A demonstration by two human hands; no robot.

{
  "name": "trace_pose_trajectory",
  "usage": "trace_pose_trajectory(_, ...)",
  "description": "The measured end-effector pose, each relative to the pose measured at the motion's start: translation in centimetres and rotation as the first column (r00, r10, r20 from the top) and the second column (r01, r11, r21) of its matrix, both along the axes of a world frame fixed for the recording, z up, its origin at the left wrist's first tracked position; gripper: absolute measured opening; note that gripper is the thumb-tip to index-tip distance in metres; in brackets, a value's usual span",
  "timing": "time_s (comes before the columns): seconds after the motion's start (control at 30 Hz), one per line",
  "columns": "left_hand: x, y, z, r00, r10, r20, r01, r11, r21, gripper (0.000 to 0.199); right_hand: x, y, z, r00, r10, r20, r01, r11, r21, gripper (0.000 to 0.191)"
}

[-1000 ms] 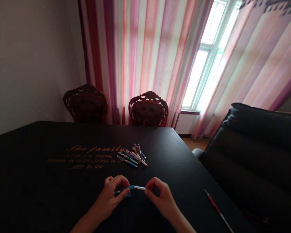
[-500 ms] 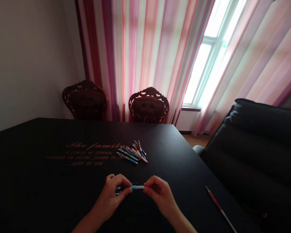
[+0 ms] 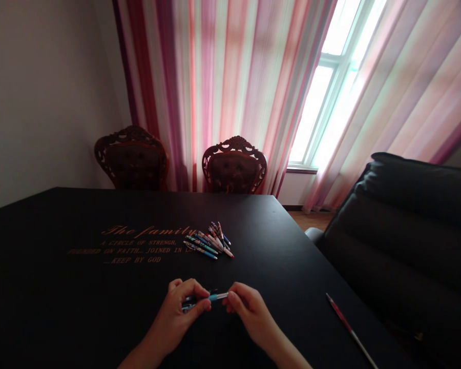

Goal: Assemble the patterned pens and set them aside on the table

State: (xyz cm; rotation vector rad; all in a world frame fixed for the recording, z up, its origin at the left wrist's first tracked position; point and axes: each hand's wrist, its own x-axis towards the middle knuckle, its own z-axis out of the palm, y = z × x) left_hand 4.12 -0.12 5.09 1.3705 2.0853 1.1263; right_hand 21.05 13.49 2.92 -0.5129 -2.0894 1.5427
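A blue pen [image 3: 215, 296] is gripped in the curled left hand [image 3: 174, 318], its long axis running toward 3 o'clock, its tip pinched by the fingertips of the right hand [image 3: 251, 312].

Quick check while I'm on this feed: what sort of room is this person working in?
Probably a dining room in a home. The black table carries a family motto in gold lettering, carved wooden chairs stand at its far side, and long striped curtains hang over a window.
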Motion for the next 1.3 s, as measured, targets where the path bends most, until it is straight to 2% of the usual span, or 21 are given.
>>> trace_pose_trajectory(0.07, -0.1, 0.1, 0.0, 1.0, -0.018, 0.007, 0.018, 1.0, -0.002, 0.031, 0.1, -0.1, 0.1, 1.0, 0.0, 0.023, -0.001, 0.999, 0.043, 0.045)
trace_pose_trajectory(0.17, -0.5, 0.0, 0.3, 0.999, -0.047, 0.016, 0.047, 0.999, -0.018, 0.037, 0.2, 0.2, 0.2, 0.999, -0.035, 0.0, 0.035, 0.999, 0.018, 0.044)
trace_pose_trajectory(0.37, -0.8, 0.0, 1.0, 0.997, -0.055, -0.06, 0.054, 0.998, -0.025, 0.025, 0.4, 0.6, 0.1, 0.999, -0.049, 0.004, 0.049, 0.997, 0.056, 0.044)
trace_pose_trajectory(0.53, -0.8, 0.1, 0.6, 0.998, -0.031, -0.052, 0.029, 0.999, -0.037, 0.023, 0.3, 0.2, -0.3, 0.997, -0.056, 0.049, 0.052, 0.995, 0.082, 0.045)
trace_pose_trajectory(0.93, -0.1, 0.1, -0.1, 0.995, -0.069, -0.07, 0.064, 0.995, -0.078, 0.016, 0.2, 0.2, -0.8, 0.996, -0.059, 0.067, 0.054, 0.996, 0.071, 0.043)
trace_pose_trajectory(1.3, 0.0, 0.1, 0.1, 0.99, -0.094, -0.107, 0.085, 0.993, -0.083, 0.02, -0.1, -0.3, -1.2, 0.998, -0.026, 0.065, 0.022, 0.997, 0.072, 0.044)
